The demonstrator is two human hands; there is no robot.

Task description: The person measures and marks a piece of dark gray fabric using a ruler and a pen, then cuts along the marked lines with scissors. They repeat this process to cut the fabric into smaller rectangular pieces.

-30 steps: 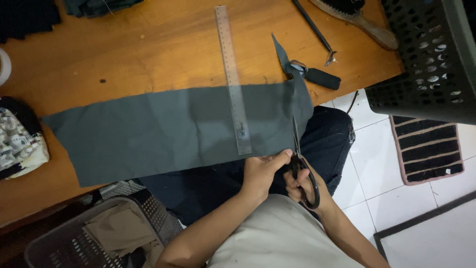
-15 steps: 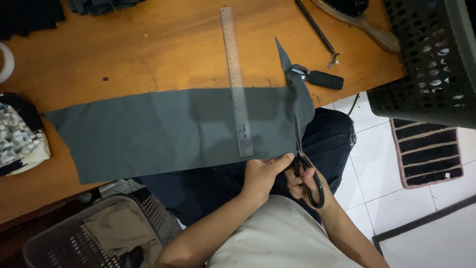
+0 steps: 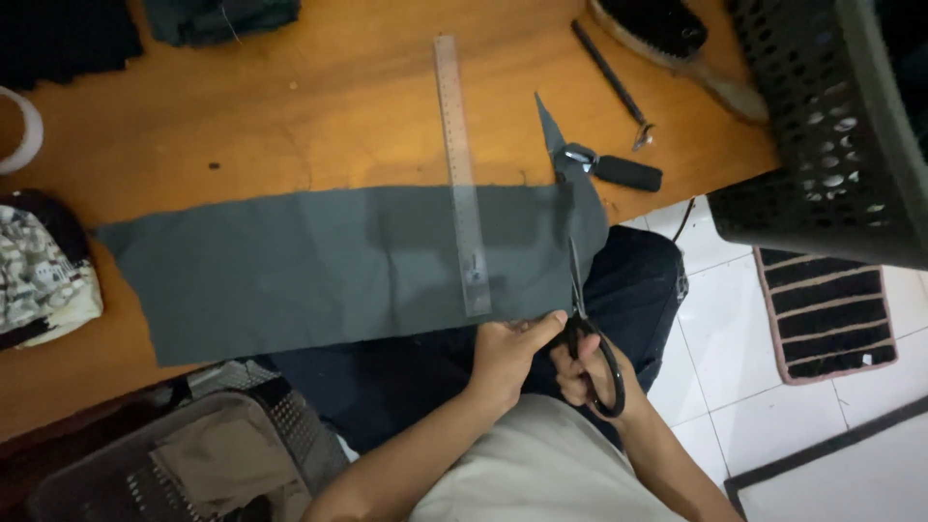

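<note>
A long strip of grey fabric (image 3: 319, 266) lies across the wooden table (image 3: 290, 116). A clear ruler (image 3: 460, 169) rests on it, running away from me. My left hand (image 3: 507, 353) pinches the fabric's near edge just right of the ruler's end. My right hand (image 3: 590, 372) grips black scissors (image 3: 585, 319) by the handles; their blades point away from me into the fabric near its right end. The narrow piece of fabric right of the blades stands up in a point (image 3: 546, 121).
A black perforated basket (image 3: 831, 116) stands at the right. A brush (image 3: 677, 39), a thin black tool (image 3: 611, 82) and a small black-handled tool (image 3: 619, 172) lie at the table's far right. A patterned pouch (image 3: 39, 275) sits at left; another basket (image 3: 184, 464) below holds cloth.
The scissors' blades have gone a little further into the fabric, and the cut piece at the right stands up more. Both hands stay at the near edge.
</note>
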